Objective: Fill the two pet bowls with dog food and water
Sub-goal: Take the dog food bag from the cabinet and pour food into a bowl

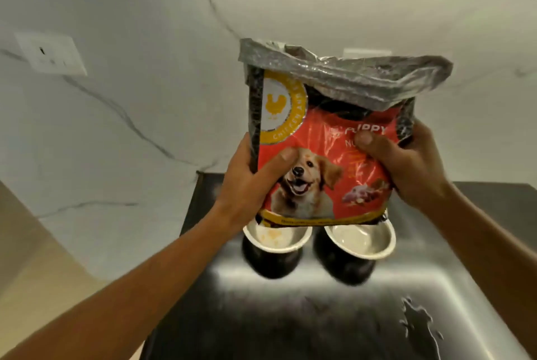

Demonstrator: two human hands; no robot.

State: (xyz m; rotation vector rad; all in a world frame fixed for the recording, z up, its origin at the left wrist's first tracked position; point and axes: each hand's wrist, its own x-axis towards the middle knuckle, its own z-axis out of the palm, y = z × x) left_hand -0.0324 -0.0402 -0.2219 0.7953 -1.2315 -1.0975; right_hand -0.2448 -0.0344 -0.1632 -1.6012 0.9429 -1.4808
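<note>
A red dog food bag [325, 138] with a dog picture and a silver folded-over top is held upright in the air. My left hand [250, 182] grips its left edge and my right hand [406, 167] grips its right side. Directly below the bag stand two pet bowls with steel insides and black bases: the left bowl [276, 239] and the right bowl [360, 242]. Both bowls look bare inside; the bag hides their far rims.
The bowls stand on a shiny steel surface [290, 316] with a small water puddle [418, 322] at the right. A white marble wall [130, 112] with a socket plate [50, 53] rises behind. A beige counter [35, 272] lies at the left.
</note>
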